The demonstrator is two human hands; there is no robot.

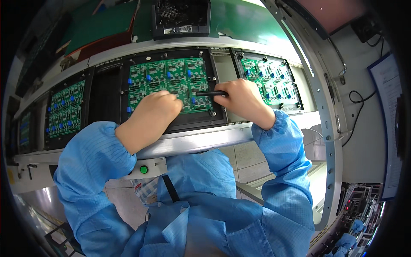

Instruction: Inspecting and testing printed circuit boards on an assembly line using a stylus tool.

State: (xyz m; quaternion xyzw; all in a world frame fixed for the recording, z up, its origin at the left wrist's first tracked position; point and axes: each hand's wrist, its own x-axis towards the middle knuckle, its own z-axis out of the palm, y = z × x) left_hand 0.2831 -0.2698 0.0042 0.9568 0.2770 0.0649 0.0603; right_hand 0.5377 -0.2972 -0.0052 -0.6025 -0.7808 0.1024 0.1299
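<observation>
My right hand (243, 97) is closed round a slim black pen-like tool (206, 93), which lies nearly level and points left over a green circuit board panel (147, 70). My left hand (155, 112) rests over the lower edge of that same panel. Its fingers are curled together with the tips hidden, so whatever they hold is out of sight. Blue blocky components and dark chips cover the panel, which sits in a black frame (201, 122) with small metal knobs round its rim.
A similar framed panel (269, 77) lies right, another green panel (66, 103) left, along a metal rail (205, 139). A black bin (182, 17) of small parts stands behind on a green surface (239, 21). A green button (144, 169) is below the rail; a metal upright (327, 141) rises at right.
</observation>
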